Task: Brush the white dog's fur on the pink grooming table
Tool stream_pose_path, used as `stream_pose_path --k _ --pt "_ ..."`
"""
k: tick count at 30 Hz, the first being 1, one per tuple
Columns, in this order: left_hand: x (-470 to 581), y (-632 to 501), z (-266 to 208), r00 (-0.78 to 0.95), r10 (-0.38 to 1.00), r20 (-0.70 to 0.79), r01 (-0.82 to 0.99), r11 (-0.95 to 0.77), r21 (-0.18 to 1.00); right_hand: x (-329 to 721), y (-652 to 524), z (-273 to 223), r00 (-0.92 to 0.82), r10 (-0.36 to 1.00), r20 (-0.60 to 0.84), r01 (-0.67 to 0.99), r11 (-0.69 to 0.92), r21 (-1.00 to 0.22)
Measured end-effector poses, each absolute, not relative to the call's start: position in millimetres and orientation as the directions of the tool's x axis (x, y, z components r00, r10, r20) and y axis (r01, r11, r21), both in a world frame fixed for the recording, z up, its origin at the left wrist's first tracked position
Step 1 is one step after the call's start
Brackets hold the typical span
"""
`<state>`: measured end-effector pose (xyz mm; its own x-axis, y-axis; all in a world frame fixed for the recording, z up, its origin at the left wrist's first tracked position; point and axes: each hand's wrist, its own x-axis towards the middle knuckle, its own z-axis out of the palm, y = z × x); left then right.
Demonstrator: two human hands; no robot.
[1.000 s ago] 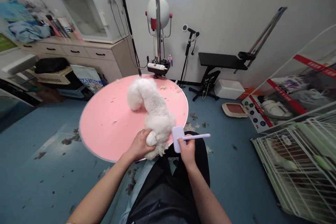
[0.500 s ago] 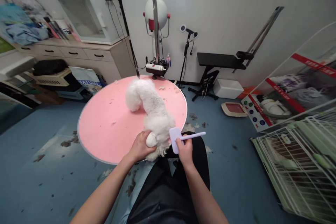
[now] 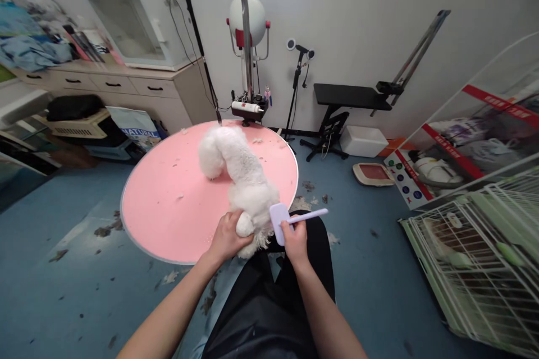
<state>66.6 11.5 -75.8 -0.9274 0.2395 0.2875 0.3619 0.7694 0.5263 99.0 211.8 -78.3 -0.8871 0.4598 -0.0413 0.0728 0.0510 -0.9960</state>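
Observation:
A fluffy white dog (image 3: 246,171) stands on a round pink grooming table (image 3: 168,213), its hind end towards me and its head off to the far left. My left hand (image 3: 229,237) is closed around fur at the dog's hind end. A rounded white tuft bulges between its thumb and fingers; whether this is tail or leg I cannot tell. Held in my right hand (image 3: 295,238) is a lilac slicker brush (image 3: 278,219), its head against the dog's rear right side and its handle pointing right. The bristle side is hidden.
A metal grooming arm (image 3: 246,28) with a black strap (image 3: 196,33) rises behind the table. A tool holder (image 3: 248,113) hangs at its base. Wire cages (image 3: 475,263) stand at right, a cabinet (image 3: 126,92) at back left. Hair clumps (image 3: 107,230) litter the floor.
The whole view has shifted slightly left. Both hands keep their places on the dog and the brush, with hardly any movement of either.

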Motion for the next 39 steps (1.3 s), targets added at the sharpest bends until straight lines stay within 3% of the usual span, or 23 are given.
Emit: stream_pose_path --k 4,11,16,20,25,30,33,35,37,39 --pt "69.2 16.0 -77.3 -0.927 0.226 0.298 0.355 0.783 0.511 98.5 211.5 -77.2 -0.919 0.383 -0.09 0.099 0.004 -0.995" --pt "71.0 18.6 -75.9 -0.929 0.218 0.298 0.348 0.785 0.513 95.3 219.9 -83.6 -0.9 0.43 -0.063 0.087 0.035 -0.996" --pt "70.3 18.0 -78.8 -0.932 0.202 0.301 0.342 0.767 0.543 94.3 234.5 -84.0 -0.797 0.603 -0.026 0.078 0.06 -0.995" --pt "69.2 18.2 -80.9 -0.938 0.176 0.298 0.319 0.772 0.55 89.2 234.3 -78.5 -0.873 0.486 -0.047 0.059 0.009 -0.998" --pt "67.8 13.5 -80.3 -0.946 0.187 0.265 0.315 0.723 0.615 80.4 255.8 -72.5 -0.84 0.534 -0.098 0.067 -0.078 -0.995" --pt "62.5 11.4 -79.5 -0.957 0.217 0.193 0.29 0.695 0.658 107.1 223.3 -75.3 -0.938 0.273 -0.215 0.155 -0.225 -0.962" --pt "58.8 6.6 -63.1 -0.941 0.316 0.119 0.312 0.677 0.666 120.6 187.9 -81.6 -0.948 0.116 -0.296 0.23 -0.392 -0.891" --pt "59.5 5.0 -40.5 -0.938 0.299 0.174 0.341 0.712 0.614 124.4 173.3 -85.9 -0.94 0.114 -0.322 0.238 -0.46 -0.856" --pt "62.5 9.7 -13.3 -0.915 0.178 0.363 0.355 0.781 0.513 126.3 166.9 -89.2 -0.935 0.154 -0.321 0.218 -0.464 -0.858" --pt "64.5 22.9 10.4 -0.839 0.24 0.489 0.475 0.762 0.44 128.6 165.0 -90.7 -0.943 0.179 -0.281 0.178 -0.442 -0.879"
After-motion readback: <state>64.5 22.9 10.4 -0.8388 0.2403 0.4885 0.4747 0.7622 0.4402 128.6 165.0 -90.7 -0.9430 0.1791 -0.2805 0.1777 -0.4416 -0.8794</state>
